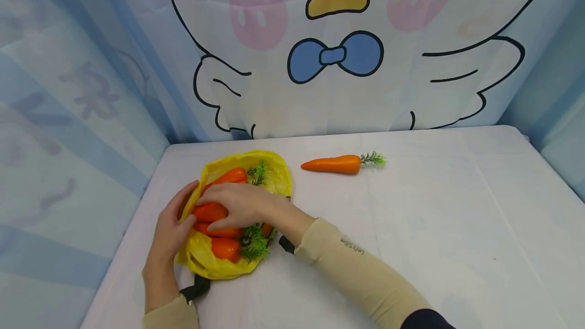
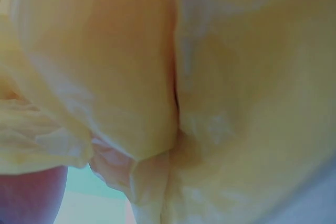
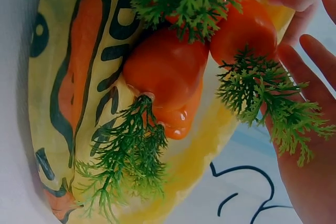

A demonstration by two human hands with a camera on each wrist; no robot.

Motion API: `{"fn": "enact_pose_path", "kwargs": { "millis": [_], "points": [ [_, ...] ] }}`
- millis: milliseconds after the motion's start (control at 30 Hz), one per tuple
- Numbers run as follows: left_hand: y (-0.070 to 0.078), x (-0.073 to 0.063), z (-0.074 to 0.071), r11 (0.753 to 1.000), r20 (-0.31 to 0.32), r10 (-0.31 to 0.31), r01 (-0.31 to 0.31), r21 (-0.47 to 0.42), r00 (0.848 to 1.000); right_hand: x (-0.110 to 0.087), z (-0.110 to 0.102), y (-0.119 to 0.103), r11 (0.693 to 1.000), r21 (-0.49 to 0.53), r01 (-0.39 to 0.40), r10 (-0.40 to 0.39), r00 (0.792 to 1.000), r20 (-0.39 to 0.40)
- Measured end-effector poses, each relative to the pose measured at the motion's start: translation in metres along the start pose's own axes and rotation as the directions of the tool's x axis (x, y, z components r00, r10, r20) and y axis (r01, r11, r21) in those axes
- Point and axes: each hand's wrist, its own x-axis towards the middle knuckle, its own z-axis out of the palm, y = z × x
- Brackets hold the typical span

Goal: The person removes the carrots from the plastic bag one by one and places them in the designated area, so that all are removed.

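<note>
You were judged to work best by steadying the one yellow bag [image 1: 201, 255] near the left edge of the desk [image 1: 434, 207], your left hand [image 1: 171, 225] gripping it, and pressing lightly with your open right hand [image 1: 242, 204]; at least four carrots [image 1: 211, 212] lay inside, one loose carrot [image 1: 335, 164] near the far edge.

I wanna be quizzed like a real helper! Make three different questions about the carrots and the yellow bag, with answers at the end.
1. True or false: every carrot in the head view lies inside the yellow bag.
2. Which hand reaches across the bag's opening? A) left; B) right; C) neither.
3. Fill in: in the right wrist view, the carrots have leafy tops coloured ____.

Key:
1. False: one carrot lies outside, on the white table.
2. B, the right hand.
3. Green.
</note>
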Motion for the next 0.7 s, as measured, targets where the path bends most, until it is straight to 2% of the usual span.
{"fn": "enact_pose_path", "kwargs": {
  "millis": [433, 700],
  "points": [
    [0.0, 0.0, 0.0012, 1.0, -0.003, -0.001, 0.001, -0.01, 1.0, 0.0071, 0.0042, -0.0012, 0.993, -0.085, -0.083, 0.086, 0.996, 0.027],
    [-0.001, -0.0004, 0.0007, 1.0, -0.006, 0.0, 0.0, -0.013, 1.0, 0.0101, 0.0079, 0.0025, 0.986, -0.099, -0.131, 0.137, 0.989, 0.048]
  ]
}}
